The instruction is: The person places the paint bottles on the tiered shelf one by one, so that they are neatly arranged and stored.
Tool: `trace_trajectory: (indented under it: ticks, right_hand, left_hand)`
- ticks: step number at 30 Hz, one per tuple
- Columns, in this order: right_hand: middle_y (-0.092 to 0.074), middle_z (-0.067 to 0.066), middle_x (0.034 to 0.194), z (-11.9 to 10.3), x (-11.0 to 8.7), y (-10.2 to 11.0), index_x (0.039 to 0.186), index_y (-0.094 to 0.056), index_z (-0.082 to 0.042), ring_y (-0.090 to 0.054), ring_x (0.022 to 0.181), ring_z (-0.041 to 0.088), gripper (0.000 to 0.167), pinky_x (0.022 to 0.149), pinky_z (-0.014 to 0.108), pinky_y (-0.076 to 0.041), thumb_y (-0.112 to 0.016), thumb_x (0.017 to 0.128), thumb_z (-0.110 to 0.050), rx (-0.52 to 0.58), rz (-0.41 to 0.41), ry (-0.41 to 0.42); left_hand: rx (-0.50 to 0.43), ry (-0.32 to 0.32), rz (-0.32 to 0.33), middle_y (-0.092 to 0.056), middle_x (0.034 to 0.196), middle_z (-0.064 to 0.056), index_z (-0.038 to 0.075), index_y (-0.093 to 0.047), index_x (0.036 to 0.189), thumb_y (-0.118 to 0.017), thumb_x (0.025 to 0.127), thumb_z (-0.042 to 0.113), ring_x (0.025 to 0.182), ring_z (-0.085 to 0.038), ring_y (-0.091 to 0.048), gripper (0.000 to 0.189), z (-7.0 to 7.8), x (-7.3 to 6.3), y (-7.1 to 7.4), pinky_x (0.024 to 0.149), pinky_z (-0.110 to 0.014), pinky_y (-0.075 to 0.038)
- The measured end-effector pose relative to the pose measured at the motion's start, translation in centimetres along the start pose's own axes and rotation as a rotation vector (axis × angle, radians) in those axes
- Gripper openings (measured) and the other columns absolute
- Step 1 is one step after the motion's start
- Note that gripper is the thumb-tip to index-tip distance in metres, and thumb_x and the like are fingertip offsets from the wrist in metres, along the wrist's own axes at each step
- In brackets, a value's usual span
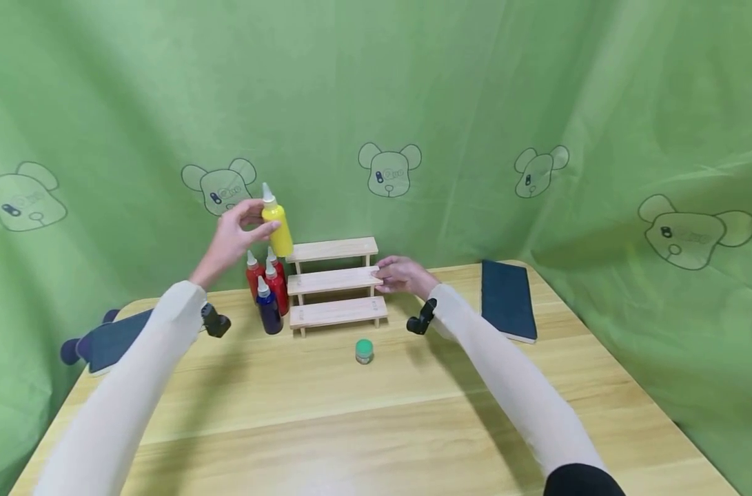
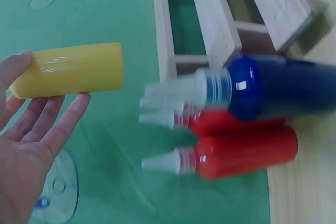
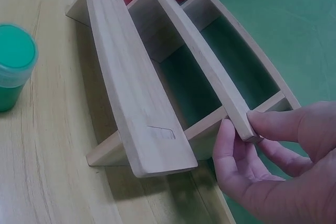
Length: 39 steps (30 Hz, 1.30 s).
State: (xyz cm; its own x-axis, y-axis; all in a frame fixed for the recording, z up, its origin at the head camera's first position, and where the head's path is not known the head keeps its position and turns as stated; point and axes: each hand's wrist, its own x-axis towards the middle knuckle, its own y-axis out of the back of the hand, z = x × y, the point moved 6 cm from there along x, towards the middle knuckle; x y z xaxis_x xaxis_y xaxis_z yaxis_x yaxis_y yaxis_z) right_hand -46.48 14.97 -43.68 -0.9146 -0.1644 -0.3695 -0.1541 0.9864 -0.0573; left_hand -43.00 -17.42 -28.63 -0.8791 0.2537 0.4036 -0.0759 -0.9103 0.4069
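Note:
My left hand (image 1: 238, 231) holds a yellow squeeze bottle (image 1: 279, 231) upright in the air, thumb on one side and fingers on the other. The bottle has a white pointed tip and is beside the top step of a three-tier wooden display rack (image 1: 332, 280). At the rack's right end, my right hand (image 1: 407, 277) pinches the end of the middle step (image 3: 239, 114) between thumb and fingers. Below the left hand, several red squeeze bottles (image 1: 278, 293) and a dark blue one (image 1: 268, 310) stand against the rack's left side.
A small jar with a green lid (image 1: 364, 351) stands in front of the rack. Dark notebooks lie at the right (image 1: 508, 300) and left (image 1: 118, 339) of the wooden table (image 1: 326, 441). A green curtain (image 1: 326, 83) hangs behind and around the table.

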Motion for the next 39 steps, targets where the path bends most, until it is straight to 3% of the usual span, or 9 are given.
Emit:
trace_trajectory:
  ticks: [4,11,23,32,39]
  right_hand:
    - [-0.063,0.011,0.103,0.0,0.0,0.1,0.118,-0.054,-0.003,-0.064,0.076,0.016,0.027,0.069,0.022,-0.062,-0.064,0.097,0.01,-0.001,0.008,-0.002]
    - [-0.063,0.01,0.099,0.1,-0.2,-0.1,0.123,-0.054,-0.001,-0.064,0.076,0.016,0.027,0.069,0.02,-0.061,-0.06,0.099,0.009,-0.017,-0.003,0.001]
    - [-0.063,0.007,0.094,-0.1,-0.1,-0.1,0.127,-0.053,0.002,-0.063,0.075,0.015,0.029,0.071,0.021,-0.061,-0.062,0.099,0.007,-0.039,-0.017,0.022]
    - [-0.064,0.01,0.101,-0.3,-0.5,0.3,0.125,-0.053,0.001,-0.063,0.074,0.015,0.029,0.07,0.021,-0.062,-0.062,0.098,0.01,-0.03,0.011,0.025]
    - [-0.063,0.012,0.101,-0.2,-0.4,0.2,0.123,-0.056,0.001,-0.063,0.072,0.015,0.031,0.071,0.023,-0.063,-0.067,0.095,0.009,-0.027,0.017,0.028]
  left_hand:
    - [-0.012,0.03,-0.017,-0.059,0.142,-0.023,0.0,-0.05,0.148,-0.073,0.1,0.016,0.126,-0.033,-0.06,0.055,-0.1,1.0,-2.1,0.091,-0.022,-0.059]
    - [-0.047,0.028,-0.027,-0.06,0.14,-0.022,-0.001,-0.052,0.146,-0.074,0.099,0.016,0.129,-0.036,-0.059,0.054,-0.1,2.6,-5.3,0.106,-0.047,-0.056]
    - [-0.063,0.031,-0.01,-0.061,0.138,-0.022,-0.003,-0.052,0.146,-0.072,0.099,0.01,0.126,-0.037,-0.06,0.053,-0.8,5.0,-9.5,0.103,-0.044,-0.058]
    - [-0.063,0.025,0.009,-0.063,0.138,-0.023,-0.002,-0.055,0.144,-0.075,0.097,0.01,0.124,-0.038,-0.063,0.052,-0.8,6.3,-12.5,0.104,-0.045,-0.057]
    - [-0.017,0.031,-0.005,-0.065,0.136,-0.021,-0.001,-0.056,0.144,-0.074,0.098,0.01,0.123,-0.036,-0.063,0.051,-0.9,6.8,-13.8,0.111,-0.044,-0.052]
